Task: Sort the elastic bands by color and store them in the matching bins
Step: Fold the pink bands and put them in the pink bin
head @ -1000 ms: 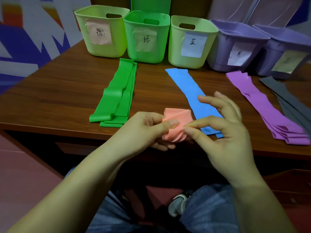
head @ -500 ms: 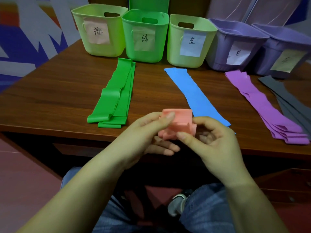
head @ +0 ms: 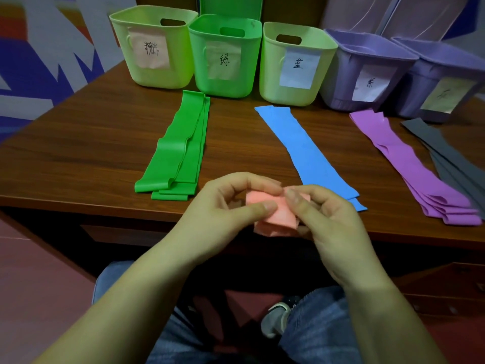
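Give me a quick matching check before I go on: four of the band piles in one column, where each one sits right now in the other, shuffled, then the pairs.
Bands:
1. pink band
2. green bands
3. blue bands
4. purple bands

Places:
A. on the table, in front of the bin with the blue label
B. folded up, gripped by both hands, left and right
C. on the table, beside the grey bands
D. on the table, in front of the darker green bin

Pairs: 1-B, 2-D, 3-A, 4-C
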The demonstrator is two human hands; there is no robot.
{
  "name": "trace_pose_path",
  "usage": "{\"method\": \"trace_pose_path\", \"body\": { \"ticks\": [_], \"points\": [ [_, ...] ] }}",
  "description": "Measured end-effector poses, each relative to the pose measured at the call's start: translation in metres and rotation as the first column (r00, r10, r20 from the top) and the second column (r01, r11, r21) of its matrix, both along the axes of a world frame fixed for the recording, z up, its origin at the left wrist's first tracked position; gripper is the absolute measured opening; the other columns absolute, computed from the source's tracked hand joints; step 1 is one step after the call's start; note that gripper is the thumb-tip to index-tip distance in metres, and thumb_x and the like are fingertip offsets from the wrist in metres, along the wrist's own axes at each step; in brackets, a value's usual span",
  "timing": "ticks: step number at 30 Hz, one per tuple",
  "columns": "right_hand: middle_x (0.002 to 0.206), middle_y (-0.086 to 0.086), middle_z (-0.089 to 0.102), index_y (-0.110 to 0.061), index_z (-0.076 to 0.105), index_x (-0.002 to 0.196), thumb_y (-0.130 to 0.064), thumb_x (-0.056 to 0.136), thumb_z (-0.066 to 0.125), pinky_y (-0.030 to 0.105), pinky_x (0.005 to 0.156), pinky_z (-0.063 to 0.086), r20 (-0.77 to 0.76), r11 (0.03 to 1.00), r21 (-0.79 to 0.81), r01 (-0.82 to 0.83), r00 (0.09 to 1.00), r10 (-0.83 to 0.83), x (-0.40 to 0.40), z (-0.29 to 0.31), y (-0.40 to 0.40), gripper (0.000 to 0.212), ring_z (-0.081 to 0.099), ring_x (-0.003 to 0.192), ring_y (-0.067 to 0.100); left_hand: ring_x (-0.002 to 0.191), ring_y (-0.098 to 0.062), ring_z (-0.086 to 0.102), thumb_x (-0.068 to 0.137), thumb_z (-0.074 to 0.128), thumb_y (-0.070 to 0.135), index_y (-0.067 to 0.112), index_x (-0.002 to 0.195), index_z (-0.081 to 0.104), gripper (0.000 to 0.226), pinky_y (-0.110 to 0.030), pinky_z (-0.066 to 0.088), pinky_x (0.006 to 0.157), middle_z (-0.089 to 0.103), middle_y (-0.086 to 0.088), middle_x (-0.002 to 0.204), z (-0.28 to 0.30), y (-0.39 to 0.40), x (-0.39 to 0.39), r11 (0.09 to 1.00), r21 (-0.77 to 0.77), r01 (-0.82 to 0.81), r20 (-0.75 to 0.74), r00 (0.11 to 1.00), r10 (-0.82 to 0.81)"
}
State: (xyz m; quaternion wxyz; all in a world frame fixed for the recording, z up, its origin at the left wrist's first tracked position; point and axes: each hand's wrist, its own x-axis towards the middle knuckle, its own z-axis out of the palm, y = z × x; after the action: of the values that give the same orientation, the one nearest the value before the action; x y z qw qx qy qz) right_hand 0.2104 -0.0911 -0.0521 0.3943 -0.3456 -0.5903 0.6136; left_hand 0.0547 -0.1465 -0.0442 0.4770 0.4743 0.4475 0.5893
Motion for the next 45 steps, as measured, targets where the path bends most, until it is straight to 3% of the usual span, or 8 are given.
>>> {"method": "trace_pose_path", "body": {
  "ticks": [4,9,14,17,23,31,39,45],
  "points": [
    [0.089,0.003,0.074,-0.015,0.071,0.091,-0.033,0.065,0.078,0.028,0.078,0.056,0.008,0.997,0.081,0.009,1.0,-0.01,0.001,0.004,0.003,0.032,0.07,0.086,0.015,0.1,-0.014,0.065,0.07,0.069,0.028,0.022,0.079,0.076,0.014,-0.026,0.05,0.081,0.071,0.0,0.106,-0.001,0.0,0.002,0.999,-0.037,-0.001,0.075,0.997,0.004],
    [0.096,-0.003,0.073,-0.014,0.067,0.097,-0.016,0.066,0.071,0.02,0.078,0.052,-0.055,0.99,0.144,-0.011,0.998,0.019,0.002,0.008,-0.003,0.032,0.069,0.092,0.012,0.094,-0.013,0.067,0.064,0.077,0.012,0.021,0.109,0.065,0.048,-0.022,0.054,0.079,0.071,-0.005,0.104,-0.003,0.004,0.002,0.99,-0.126,-0.061,0.196,0.977,0.085],
    [0.106,0.001,0.07,-0.018,0.064,0.102,-0.007,0.069,0.076,0.027,0.082,0.054,-0.032,0.975,0.22,-0.046,0.998,0.055,0.005,0.012,-0.006,0.037,0.068,0.096,0.017,0.074,-0.019,0.07,0.068,0.073,0.0,0.006,0.096,0.07,0.029,-0.026,0.058,0.073,0.073,-0.015,0.087,0.004,-0.004,0.003,0.988,-0.142,0.06,0.308,0.951,-0.013],
    [0.11,-0.002,0.067,-0.022,0.059,0.107,-0.011,0.064,0.073,0.022,0.08,0.052,-0.053,0.983,0.178,-0.05,0.997,0.06,0.005,0.017,-0.007,0.047,0.068,0.093,0.01,0.077,-0.016,0.07,0.063,0.074,-0.004,0.006,0.099,0.067,0.038,-0.023,0.056,0.071,0.073,-0.011,0.089,0.007,-0.007,0.003,0.998,-0.068,0.007,0.269,0.963,0.012],
    [0.092,-0.002,0.074,-0.027,0.072,0.082,-0.029,0.066,0.081,0.037,0.084,0.054,0.028,0.971,0.239,-0.001,1.0,-0.006,0.002,0.027,-0.011,0.018,0.069,0.088,0.013,0.082,-0.012,0.068,0.06,0.077,-0.004,0.011,0.099,0.065,0.044,-0.021,0.055,0.076,0.073,-0.004,0.091,0.012,-0.013,0.004,0.999,0.015,-0.033,0.179,0.983,0.03],
    [0.091,-0.004,0.072,-0.026,0.068,0.089,-0.024,0.061,0.075,0.016,0.077,0.049,0.026,0.932,0.362,0.015,0.999,-0.026,0.0,0.033,-0.026,0.029,0.067,0.086,0.005,0.059,-0.004,0.057,0.071,0.073,0.026,0.013,0.088,0.071,0.022,-0.014,0.042,0.053,0.068,0.0,0.074,0.019,-0.016,0.003,0.995,-0.039,-0.097,0.106,0.989,0.1],
    [0.093,-0.007,0.072,-0.025,0.066,0.095,-0.025,0.065,0.077,0.019,0.08,0.05,0.019,0.937,0.35,-0.005,1.0,-0.002,-0.003,0.034,-0.029,0.032,0.067,0.088,0.005,0.054,-0.004,0.049,0.07,0.07,0.035,0.01,0.088,0.071,0.031,-0.013,0.037,0.049,0.063,-0.003,0.069,0.016,-0.02,0.004,0.981,0.044,-0.191,0.064,0.98,0.188],
    [0.103,0.003,0.069,-0.023,0.063,0.105,-0.044,0.064,0.078,0.02,0.071,0.053,0.094,0.962,0.263,0.067,0.991,-0.095,-0.013,0.042,-0.025,0.049,0.066,0.083,0.005,0.064,-0.007,0.061,0.084,0.064,0.012,0.007,0.089,0.069,0.009,-0.013,0.046,0.053,0.068,-0.003,0.073,0.022,-0.018,0.006,0.977,0.074,-0.198,0.091,0.977,0.191]
  ]
}}
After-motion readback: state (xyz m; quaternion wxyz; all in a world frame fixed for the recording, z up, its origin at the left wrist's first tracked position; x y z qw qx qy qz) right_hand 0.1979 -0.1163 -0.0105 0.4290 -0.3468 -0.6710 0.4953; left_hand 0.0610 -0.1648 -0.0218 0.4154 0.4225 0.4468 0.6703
